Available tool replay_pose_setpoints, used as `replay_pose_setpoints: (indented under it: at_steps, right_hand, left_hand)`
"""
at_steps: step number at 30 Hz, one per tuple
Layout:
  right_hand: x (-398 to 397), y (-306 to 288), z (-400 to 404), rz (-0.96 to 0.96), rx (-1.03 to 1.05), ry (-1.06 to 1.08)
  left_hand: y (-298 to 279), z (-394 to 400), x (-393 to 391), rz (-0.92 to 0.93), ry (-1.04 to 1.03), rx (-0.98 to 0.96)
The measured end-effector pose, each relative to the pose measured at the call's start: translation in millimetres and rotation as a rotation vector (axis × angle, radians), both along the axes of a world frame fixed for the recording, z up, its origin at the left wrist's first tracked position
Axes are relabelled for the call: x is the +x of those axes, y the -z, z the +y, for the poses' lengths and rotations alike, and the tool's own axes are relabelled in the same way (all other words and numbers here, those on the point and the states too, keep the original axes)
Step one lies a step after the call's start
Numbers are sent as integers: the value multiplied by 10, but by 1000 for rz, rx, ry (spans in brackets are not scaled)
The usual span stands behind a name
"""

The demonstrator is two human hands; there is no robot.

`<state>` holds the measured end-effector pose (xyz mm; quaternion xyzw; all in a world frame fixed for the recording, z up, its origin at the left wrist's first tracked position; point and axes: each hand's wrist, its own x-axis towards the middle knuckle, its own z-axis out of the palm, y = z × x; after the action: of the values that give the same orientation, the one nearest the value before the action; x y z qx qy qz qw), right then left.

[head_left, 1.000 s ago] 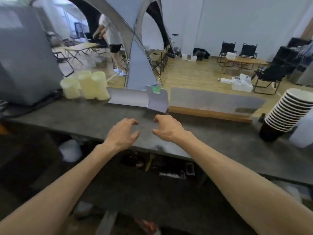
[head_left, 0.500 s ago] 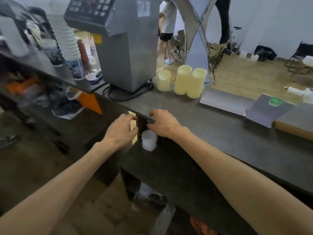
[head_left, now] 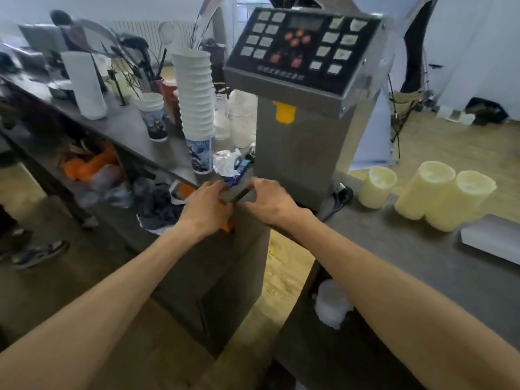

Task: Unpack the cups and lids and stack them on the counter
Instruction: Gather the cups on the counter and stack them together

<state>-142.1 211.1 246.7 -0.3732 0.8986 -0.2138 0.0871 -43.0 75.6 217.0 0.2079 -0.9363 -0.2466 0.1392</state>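
Left hand [head_left: 206, 209] and right hand [head_left: 271, 201] held out side by side, fingers loosely bent, holding nothing, tall cup stack [head_left: 197, 108] on the counter [head_left: 126, 130] beside a grey machine [head_left: 301, 108]

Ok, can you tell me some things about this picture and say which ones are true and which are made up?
1. A tall stack of white paper cups stands left of the grey steel machine with buttons. True.
2. Three pale yellow sleeves of lids lie right of the machine. True.
3. The left hand holds a cup. False: it holds no cup; it reaches to the dark counter's edge.
4. The machine's spout tab is blue. False: it is yellow.
5. The right hand rests on the lids. False: it is near the left hand, in front of the machine.
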Motion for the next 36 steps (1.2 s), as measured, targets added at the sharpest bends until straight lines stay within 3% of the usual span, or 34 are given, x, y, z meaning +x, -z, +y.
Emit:
replay_pose_setpoints:
  at_steps: [7, 11, 16, 20, 23, 26, 36]
  right_hand:
    - [-350, -174, -1282, -30, -95, 58]
    - [-463, -228, -1819, -58, -276, 197]
    - [-560, -458, -2346, -107, -467, 395]
    - [-983, -70, -2557, -125, -520, 431]
    - [-1021, 11, -2574, -140, -542, 475]
    - [-681, -269, -2579, -113, -579, 510]
    - [-181, -435, -2327, -127, -581, 536]
  left_hand:
    - [7, -1423, -532, 141, -65, 66]
    - [-102, -2056, -848, 162, -60, 134]
    - [-385, -2621, -1169, 104, 327, 240]
    - [-434, -2743, -1295, 89, 564, 333]
    - [-368, -2772, -1335, 77, 580, 392]
    - [-353, -2748, -1356, 110, 552, 425]
    - [-380, -2682, -1169, 194, 686, 300]
